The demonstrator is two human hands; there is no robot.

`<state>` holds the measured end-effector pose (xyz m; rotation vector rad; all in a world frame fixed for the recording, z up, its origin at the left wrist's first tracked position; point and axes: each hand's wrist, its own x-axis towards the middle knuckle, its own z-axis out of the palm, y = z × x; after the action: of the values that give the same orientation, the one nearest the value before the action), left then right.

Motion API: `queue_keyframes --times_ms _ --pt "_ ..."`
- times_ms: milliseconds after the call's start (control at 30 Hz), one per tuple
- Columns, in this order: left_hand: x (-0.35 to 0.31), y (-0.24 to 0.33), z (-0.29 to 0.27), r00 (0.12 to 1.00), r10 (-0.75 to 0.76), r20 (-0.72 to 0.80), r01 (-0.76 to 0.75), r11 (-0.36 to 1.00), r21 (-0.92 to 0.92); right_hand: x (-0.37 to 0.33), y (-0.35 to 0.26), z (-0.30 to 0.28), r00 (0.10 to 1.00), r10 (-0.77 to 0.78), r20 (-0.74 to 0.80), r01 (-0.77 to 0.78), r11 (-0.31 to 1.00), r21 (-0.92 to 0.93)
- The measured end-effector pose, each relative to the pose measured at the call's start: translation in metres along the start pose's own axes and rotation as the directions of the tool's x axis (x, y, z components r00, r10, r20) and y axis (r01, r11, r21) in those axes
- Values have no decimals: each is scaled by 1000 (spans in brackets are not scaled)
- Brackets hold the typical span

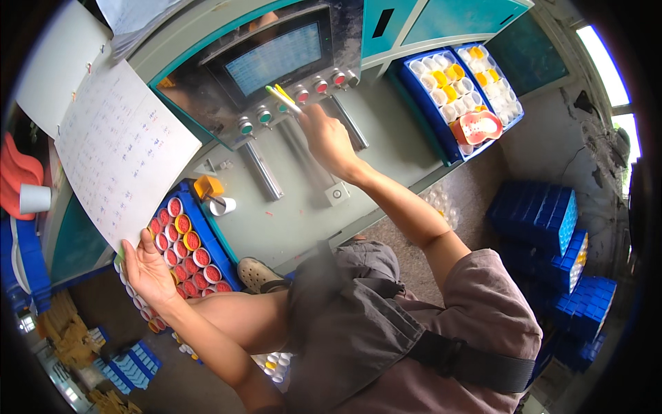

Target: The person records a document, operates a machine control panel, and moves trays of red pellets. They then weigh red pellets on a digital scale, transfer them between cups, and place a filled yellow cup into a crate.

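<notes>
My right hand (327,141) is closed around slim pens (285,98), one white with a green tip and one yellow. Their tips point at the row of round green and red buttons (301,96) under the screen (276,59) of a control panel; whether they touch one I cannot tell. At the left, my left hand (150,272) grips the lower corner of an open ring-bound notebook (121,145) with handwritten rows. Beneath that hand stands a blue crate (219,238) of white and yellow cups filled with red bits (200,257).
Two metal bars (263,172) lie along the grey machine bed (303,221), with a yellow block (208,186) and a white cup (222,206) beside the crate. Blue crates of cups (441,90) stand at the back right. Stacked blue crates (534,214) line the right side.
</notes>
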<state>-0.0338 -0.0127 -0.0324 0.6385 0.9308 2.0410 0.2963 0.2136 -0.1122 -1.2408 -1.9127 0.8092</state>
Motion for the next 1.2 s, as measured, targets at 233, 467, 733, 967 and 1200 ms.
queue_keyframes --times_ms 233,467,733,967,1200 --pt "1 3 -2 1000 20 -21 -18 994 109 13 9 12 1000 15 -16 -15 1000 -3" --pt "4 13 -14 998 2 -70 6 994 108 14 5 -3 995 11 -97 -5 998 59" --pt "12 33 -24 990 -125 -59 122 991 -52 34 13 -35 968 8 -252 8 998 59" --pt "13 31 -18 989 -118 -87 113 991 -66 42 16 -43 972 24 -232 -16 999 38" --pt "15 38 -14 987 -98 -125 96 995 -24 31 10 -60 978 55 -199 -18 983 183"
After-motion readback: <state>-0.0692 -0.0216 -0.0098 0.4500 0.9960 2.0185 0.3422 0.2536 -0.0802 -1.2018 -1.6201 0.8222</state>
